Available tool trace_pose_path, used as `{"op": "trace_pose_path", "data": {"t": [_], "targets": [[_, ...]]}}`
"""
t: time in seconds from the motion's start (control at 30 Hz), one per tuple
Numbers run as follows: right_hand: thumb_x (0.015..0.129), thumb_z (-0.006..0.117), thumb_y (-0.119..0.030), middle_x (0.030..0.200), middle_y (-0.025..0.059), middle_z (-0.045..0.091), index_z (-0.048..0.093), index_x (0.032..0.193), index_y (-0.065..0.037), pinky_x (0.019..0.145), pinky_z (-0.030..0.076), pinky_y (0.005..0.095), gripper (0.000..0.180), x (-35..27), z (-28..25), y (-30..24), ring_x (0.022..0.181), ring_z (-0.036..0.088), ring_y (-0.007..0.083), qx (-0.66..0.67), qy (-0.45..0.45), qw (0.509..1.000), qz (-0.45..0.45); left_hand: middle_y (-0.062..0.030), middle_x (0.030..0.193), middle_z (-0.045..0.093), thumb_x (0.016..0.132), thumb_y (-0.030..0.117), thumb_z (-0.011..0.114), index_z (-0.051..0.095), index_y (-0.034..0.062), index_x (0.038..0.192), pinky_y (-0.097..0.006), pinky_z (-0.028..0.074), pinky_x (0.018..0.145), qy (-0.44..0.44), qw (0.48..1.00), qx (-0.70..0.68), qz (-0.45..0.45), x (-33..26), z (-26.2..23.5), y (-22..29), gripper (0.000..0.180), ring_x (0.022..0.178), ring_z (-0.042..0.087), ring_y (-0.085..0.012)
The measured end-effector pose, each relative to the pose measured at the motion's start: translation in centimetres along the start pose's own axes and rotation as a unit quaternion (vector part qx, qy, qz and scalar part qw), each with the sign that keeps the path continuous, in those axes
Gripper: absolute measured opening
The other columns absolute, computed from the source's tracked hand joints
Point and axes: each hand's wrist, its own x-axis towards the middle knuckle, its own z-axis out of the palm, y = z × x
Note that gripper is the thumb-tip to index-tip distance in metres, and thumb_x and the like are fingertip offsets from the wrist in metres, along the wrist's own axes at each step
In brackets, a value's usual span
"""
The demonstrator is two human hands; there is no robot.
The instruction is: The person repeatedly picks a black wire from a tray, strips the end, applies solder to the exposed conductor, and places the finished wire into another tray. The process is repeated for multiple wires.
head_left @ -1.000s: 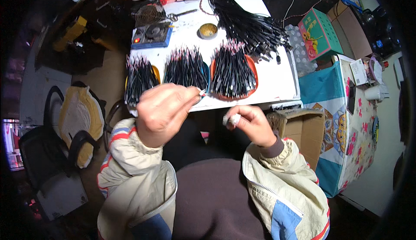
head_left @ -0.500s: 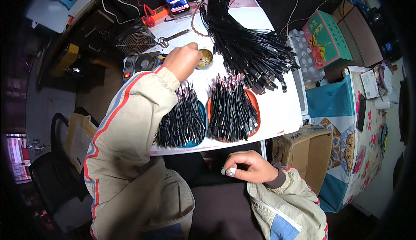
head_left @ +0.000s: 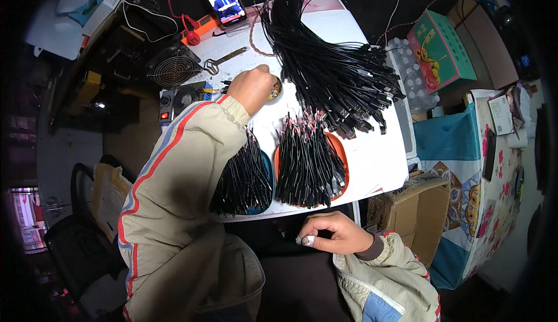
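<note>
Round bowl [head_left: 280,91] near the left hand [head_left: 253,89]

The bowl stands on the white table [head_left: 376,168], partly hidden by this hand, whose grip I cannot tell. The right hand [head_left: 336,233] has white-wrapped fingertips [head_left: 309,241] pressed together.

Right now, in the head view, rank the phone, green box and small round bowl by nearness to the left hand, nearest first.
1. Small round bowl, just right of the left hand.
2. Phone, up and slightly left.
3. Green box, far right.

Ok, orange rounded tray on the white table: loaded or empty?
Loaded: a dense bundle of thin black cables lies over the tray, with orange edges showing beside it.
</note>
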Motion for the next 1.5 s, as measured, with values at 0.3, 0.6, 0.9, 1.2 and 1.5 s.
{"op": "trace_pose_path", "data": {"t": [0.3,0.6,0.9,1.2,1.5], "targets": [[0.092,0.059,-0.006,0.088,0.0043,0.067,0.065,0.1,0.0,0.071,0.048,0.0245,0.012,-0.6,0.8,-0.1,0.078,0.06,0.0092,0.052,0.052,0.997,-0.003,-0.0162,0.085,0.06,0.083,0.01,0.067,0.069,-0.0001,0.088,-0.041,0.049,0.073,0.101,0.989,-0.106,-0.032,-2.2,-3.0,0.8,0.012,0.08,0.061,-0.0351],[0.09,0.06,-0.004,0.081,0.0034,0.064,0.066,0.098,0.001,0.064,0.045,0.0235,0.011,-1.4,2.0,-0.1,0.068,0.053,0.0074,0.033,0.06,0.998,0.002,-0.0161,0.083,0.062,0.077,0.005,0.071,0.065,-0.0021,0.086,-0.038,0.048,0.07,0.205,0.971,-0.116,-0.042,-7.3,-6.6,-1.2,0.012,0.079,0.061,-0.0347],[0.09,0.061,-0.005,0.08,0.003,0.062,0.064,0.097,0.001,0.064,0.044,0.0231,0.01,-0.8,3.5,-0.3,0.07,0.053,0.0074,0.009,0.033,0.999,0.029,-0.0168,0.084,0.063,0.076,0.001,0.069,0.068,-0.0018,0.087,-0.042,0.049,0.071,0.204,0.967,-0.061,-0.142,-14.7,-8.5,-7.8,0.011,0.08,0.062,-0.0367],[0.09,0.06,-0.005,0.083,0.0026,0.063,0.065,0.098,0.001,0.067,0.046,0.0225,0.011,-0.4,3.6,-0.6,0.074,0.055,0.0064,-0.027,0.032,0.998,0.049,-0.0157,0.083,0.061,0.077,0.007,0.07,0.071,0.0026,0.086,-0.044,0.049,0.074,0.133,0.974,-0.027,-0.181,-14.9,-5.6,-11.4,0.01,0.082,0.061,-0.0356],[0.091,0.061,-0.005,0.079,0.0006,0.06,0.065,0.097,0.001,0.065,0.046,0.0216,0.01,0.1,3.6,-0.2,0.071,0.053,0.0054,-0.017,0.029,0.998,0.061,-0.0148,0.084,0.06,0.079,0.009,0.07,0.071,0.004,0.086,-0.045,0.049,0.075,0.096,0.979,-0.001,-0.18,-14.3,-5.4,-12.0,0.009,0.084,0.061,-0.0351]]}}
